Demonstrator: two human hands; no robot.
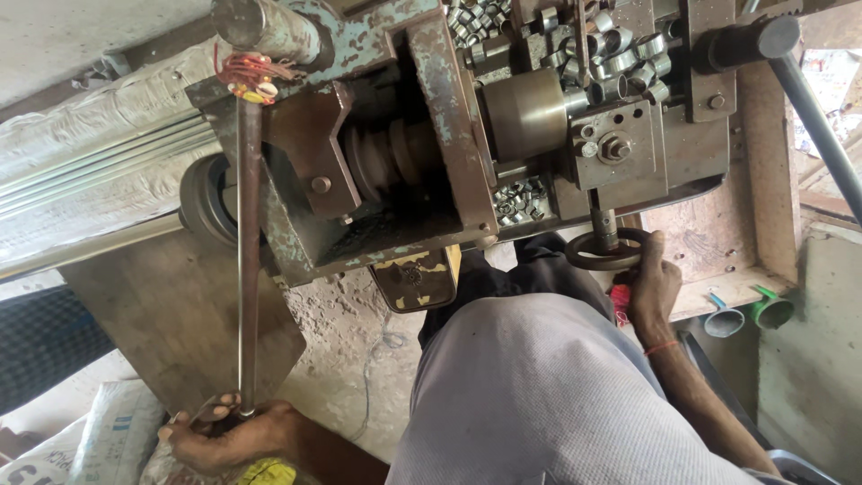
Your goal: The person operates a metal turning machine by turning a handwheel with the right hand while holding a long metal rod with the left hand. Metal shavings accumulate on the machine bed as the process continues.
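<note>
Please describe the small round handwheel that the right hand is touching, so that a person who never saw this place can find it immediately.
Start from the big worn machine with flaking blue-green paint that fills the upper part of the view. At its lower right edge a short shaft points down toward the person's lap, and the dark handwheel sits on it, with the right hand on its rim. It is the only thin open ring there; the small metal rings above are shiny, short tubes.

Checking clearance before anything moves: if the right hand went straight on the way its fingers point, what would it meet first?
The right hand already touches the small dark handwheel; straight past it stands the lathe's grey tool block, though depth is unclear.
</note>
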